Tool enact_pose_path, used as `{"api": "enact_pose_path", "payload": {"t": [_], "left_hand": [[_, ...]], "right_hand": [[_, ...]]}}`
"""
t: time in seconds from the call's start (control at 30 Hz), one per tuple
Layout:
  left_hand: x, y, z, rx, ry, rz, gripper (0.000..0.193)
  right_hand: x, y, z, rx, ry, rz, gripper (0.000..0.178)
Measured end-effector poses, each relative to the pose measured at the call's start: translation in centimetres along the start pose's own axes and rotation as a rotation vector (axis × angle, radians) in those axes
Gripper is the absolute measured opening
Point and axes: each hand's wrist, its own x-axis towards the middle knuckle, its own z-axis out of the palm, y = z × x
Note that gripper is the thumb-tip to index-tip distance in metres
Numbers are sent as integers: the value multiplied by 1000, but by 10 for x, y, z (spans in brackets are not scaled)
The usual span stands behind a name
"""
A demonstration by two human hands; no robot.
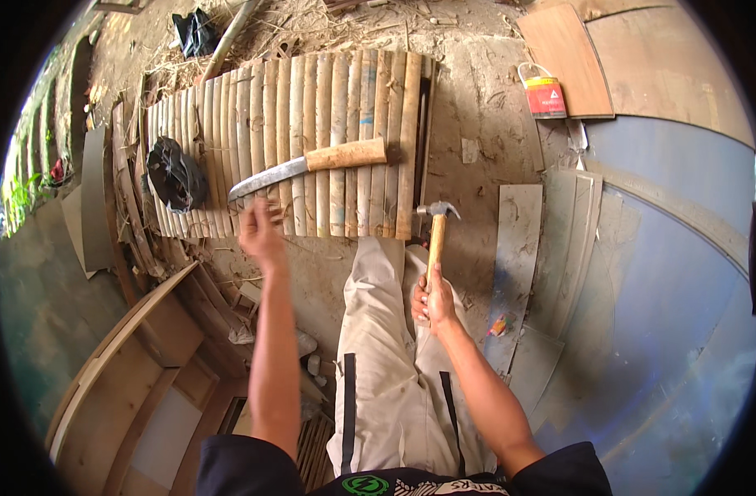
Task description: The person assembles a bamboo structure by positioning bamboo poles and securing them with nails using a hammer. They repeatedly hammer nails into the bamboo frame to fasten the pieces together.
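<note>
Dark shirt cloth (pixel 254 467) lines the bottom edge, with pale trousers (pixel 385 355) above it. One worktop (pixel 299 107) of rounded wooden poles fills the upper centre, on a dirt floor (pixel 473 103); grey-blue boards (pixel 659 289) cover the right. One long knife (pixel 312 161), grey-bladed and wooden-handled, lies across the worktop. One claw hammer (pixel 437 244) is right of centre, its wooden handle wrapped by the right hand (pixel 433 304). Near the blade tip, the left hand (pixel 262 234) is blurred; whether it pinches anything cannot be told.

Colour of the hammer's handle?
The hammer's handle is light yellowish brown; best seen in the head view.
</note>
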Motion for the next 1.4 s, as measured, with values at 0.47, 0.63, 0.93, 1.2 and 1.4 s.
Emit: {"api": "enact_pose_path", "payload": {"t": [0.47,0.63,0.93,1.2,1.4], "left_hand": [[-157,-78,50,-269,-252,-460,40],[-132,-75,32,-159,-137,-367,29],[-92,-24,-19,-72,-146,-218,37],[-70,-2,-77,-140,62,-129,36],[-7,-2,-119,-32,176,-71,28]], "right_hand": [[-4,18,-95,-110,61,-30,56],[-7,19,-105,-157,87,-43,55],[-30,37,1,-282,-234,-147,53],[-38,45,96,-422,-393,-163,55],[-27,57,108,-400,-371,-67,52]]}}
